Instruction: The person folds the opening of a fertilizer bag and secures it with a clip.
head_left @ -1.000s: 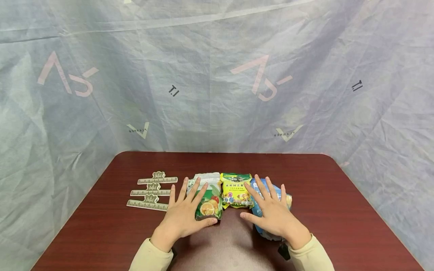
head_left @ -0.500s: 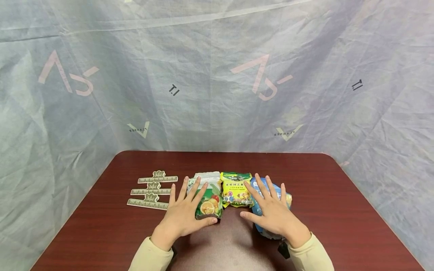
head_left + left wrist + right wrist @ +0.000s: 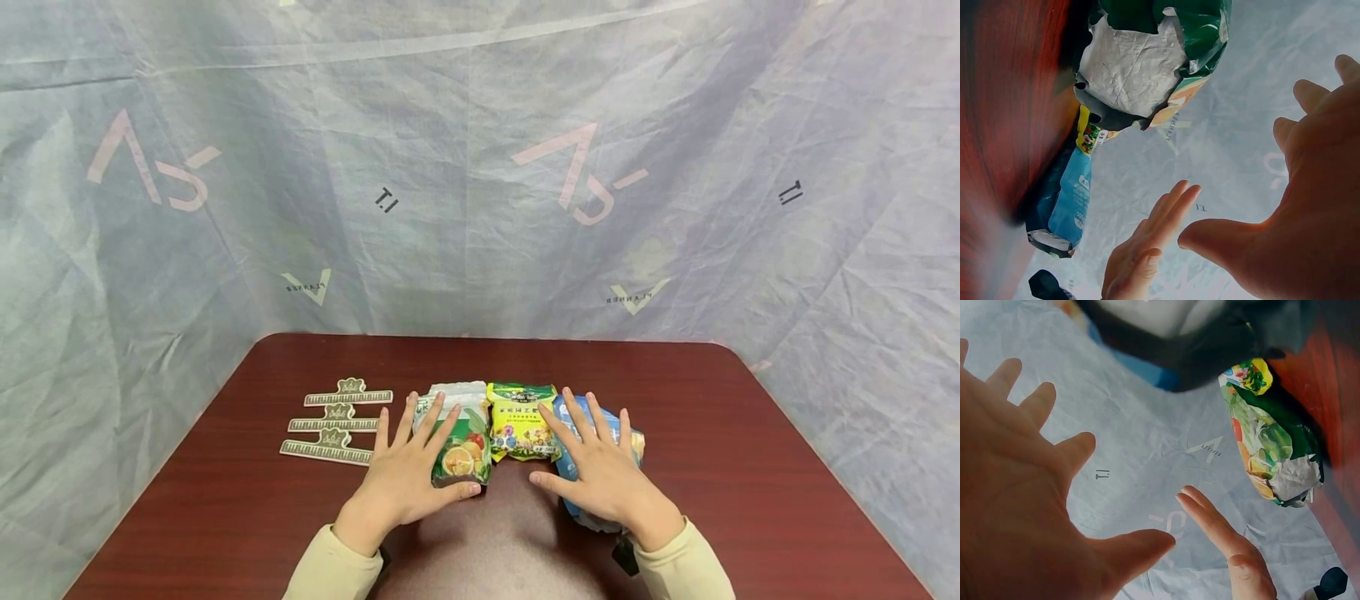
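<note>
Both hands are spread, palms down and fingers straight, holding nothing. My left hand (image 3: 405, 479) hovers over the left part of a green and white bag (image 3: 467, 457) with fruit printed on it. My right hand (image 3: 606, 477) is above a blue bag (image 3: 1074, 197), covering much of it in the head view. Between them a yellow bag (image 3: 523, 427) with flower pictures and a green top lies on the table. In the wrist views, gaps show between the hands and the bags. Three clips with piano-key bars, a top (image 3: 348, 398), middle (image 3: 334, 424) and bottom one (image 3: 327, 452), lie left.
The dark red wooden table (image 3: 750, 483) has rounded far corners. A grey fabric curtain (image 3: 465, 208) with printed letters surrounds its back and sides. Dark wrist-worn devices, such as the one under the right wrist (image 3: 625, 556), sit below the sleeves.
</note>
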Motion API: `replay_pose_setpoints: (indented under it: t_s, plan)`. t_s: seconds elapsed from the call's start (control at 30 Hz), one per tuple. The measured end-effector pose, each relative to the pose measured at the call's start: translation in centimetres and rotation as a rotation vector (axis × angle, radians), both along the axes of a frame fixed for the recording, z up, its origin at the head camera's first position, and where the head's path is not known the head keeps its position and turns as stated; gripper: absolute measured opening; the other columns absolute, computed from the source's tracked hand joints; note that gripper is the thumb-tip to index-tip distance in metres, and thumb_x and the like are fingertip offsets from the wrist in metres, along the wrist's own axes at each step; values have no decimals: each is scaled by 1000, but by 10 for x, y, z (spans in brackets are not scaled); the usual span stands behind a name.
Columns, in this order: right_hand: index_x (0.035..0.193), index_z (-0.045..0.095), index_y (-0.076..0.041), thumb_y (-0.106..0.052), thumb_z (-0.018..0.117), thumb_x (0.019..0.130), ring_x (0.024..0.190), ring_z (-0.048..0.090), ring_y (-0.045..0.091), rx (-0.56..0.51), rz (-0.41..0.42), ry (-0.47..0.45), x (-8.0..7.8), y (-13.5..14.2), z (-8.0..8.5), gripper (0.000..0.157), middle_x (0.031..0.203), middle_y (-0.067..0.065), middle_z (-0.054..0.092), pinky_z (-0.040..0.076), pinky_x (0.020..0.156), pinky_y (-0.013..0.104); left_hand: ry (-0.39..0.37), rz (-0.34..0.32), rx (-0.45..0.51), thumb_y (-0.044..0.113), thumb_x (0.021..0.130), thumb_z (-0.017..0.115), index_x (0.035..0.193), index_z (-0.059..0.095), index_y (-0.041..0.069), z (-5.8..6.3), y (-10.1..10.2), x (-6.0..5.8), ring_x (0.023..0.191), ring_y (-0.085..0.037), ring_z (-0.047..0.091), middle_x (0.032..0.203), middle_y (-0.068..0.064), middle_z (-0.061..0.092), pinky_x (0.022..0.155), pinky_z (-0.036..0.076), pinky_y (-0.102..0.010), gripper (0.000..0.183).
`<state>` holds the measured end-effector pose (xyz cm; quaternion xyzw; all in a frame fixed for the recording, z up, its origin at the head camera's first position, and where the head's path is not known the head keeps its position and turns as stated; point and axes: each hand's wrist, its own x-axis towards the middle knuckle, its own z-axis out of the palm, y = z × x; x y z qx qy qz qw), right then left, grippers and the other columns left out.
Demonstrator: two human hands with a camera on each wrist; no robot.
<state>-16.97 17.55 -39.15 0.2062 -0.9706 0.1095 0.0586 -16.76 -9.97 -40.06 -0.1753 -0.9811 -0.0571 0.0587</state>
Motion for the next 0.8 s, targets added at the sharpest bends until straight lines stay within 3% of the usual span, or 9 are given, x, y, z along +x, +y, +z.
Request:
replay_pose_setpoints:
  t_s: [0.33,0.6,0.8]
  plan:
    - [146,18,-31,-75,40,78,138,-3,32,15,12,49,-1,1,-2,84,153,3,1,-5,98,65,-6,1,-5,81,72,38,147,5,31,-1,1,-1,137,-27,-12,153,5,-3,103,-9,-56,96]
    - [146,18,-33,-73,42,79,138,-1,33,6,18,40,0,0,0,82,153,3,1,-7,98,65,0,-9,-16,84,71,31,147,5,31,-1,0,-2,137,-26,-13,153,5,-3,103,-6,-57,97]
    - [146,22,-31,-70,44,80,138,4,33,-13,41,103,-1,0,1,79,153,4,4,-2,98,65,57,-16,12,81,73,38,148,11,28,-2,0,-2,138,-27,-5,153,4,2,104,-1,-56,95]
